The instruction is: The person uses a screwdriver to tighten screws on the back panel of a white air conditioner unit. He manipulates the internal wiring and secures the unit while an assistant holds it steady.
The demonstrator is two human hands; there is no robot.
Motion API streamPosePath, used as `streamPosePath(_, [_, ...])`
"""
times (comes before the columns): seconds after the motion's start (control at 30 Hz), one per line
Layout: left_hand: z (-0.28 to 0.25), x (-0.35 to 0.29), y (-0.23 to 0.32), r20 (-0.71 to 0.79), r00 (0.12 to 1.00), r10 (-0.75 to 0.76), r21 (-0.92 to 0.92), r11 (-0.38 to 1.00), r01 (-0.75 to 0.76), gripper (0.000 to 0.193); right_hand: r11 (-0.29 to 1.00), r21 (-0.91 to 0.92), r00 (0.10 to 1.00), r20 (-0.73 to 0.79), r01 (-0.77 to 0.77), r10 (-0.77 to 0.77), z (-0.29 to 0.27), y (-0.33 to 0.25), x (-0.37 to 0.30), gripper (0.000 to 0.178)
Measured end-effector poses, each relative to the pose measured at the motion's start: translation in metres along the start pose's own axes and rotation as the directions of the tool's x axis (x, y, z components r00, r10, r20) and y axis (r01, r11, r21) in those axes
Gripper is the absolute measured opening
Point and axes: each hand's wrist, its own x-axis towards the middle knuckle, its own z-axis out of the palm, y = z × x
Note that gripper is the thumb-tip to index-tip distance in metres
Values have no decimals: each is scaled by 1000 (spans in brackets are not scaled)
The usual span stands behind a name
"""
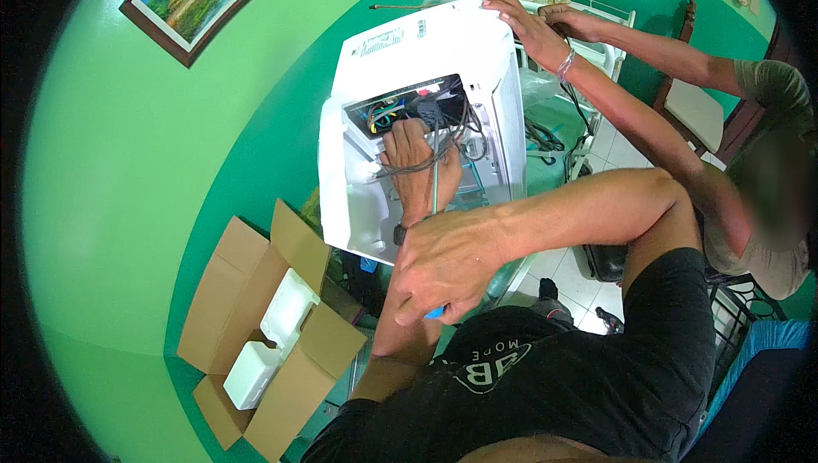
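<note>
A large white appliance [413,46] stands before me, with an open compartment full of coloured wires [383,114] and dark cables [474,135]. Inside the housing, my left hand [419,169] is curled at the edge of that compartment, a thin dark cable looping across it. Its fingertips are partly hidden, so what they hold cannot be made out. My right hand [447,263] is wrapped round the blue handle of a screwdriver [435,186]. The shaft points up past my left hand to the wiring; its tip is lost among the cables. My right hand crosses over my left forearm.
At right, another person's hand [528,33] rests on the appliance's top corner; their other hand [569,20] is by a cable. An open cardboard box [328,339] with white foam inserts [253,373] lies lower left. A chair [694,114] and framed picture [192,46] are farther off.
</note>
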Motion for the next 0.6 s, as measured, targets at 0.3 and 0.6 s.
streamPosePath(0.3, [3, 1, -4, 5, 1000, 13, 37, 999, -13, 44, 955, -282, 805, -586, -92, -95, 39, -3, -2, 28])
streamPosePath(0.6, [0, -1, -4, 6, 1000, 16, 33, 999, -16, 43, 995, -25, 964, -251, -97, 88, 33, -3, 3, 26])
